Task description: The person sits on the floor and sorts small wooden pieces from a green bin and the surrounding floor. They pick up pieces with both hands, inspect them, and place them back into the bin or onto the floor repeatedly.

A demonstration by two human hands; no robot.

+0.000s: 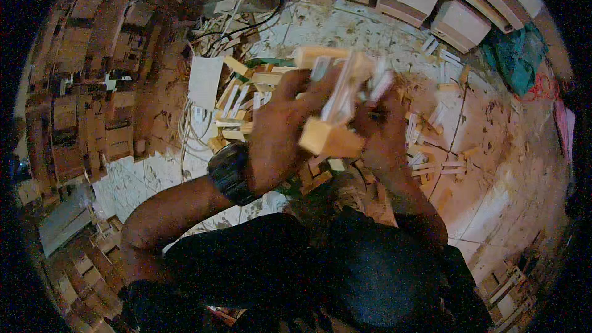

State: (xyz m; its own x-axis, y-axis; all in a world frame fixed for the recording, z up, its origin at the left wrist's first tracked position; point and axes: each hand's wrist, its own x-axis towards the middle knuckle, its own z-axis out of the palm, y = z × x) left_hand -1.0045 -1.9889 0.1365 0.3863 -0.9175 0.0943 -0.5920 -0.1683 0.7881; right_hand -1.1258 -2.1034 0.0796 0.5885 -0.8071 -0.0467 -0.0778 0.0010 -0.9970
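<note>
A dark-clothed knee [376,277] sits at six o'clock, below a yellow-and-white piece [332,139] pointing to one o'clock between the left hand [285,120], half-closed on it, and right hand [383,126], grip too blurred to tell.

Wide black wristband [233,176] on left wrist [259,169]; dark clothing [246,256]
</note>
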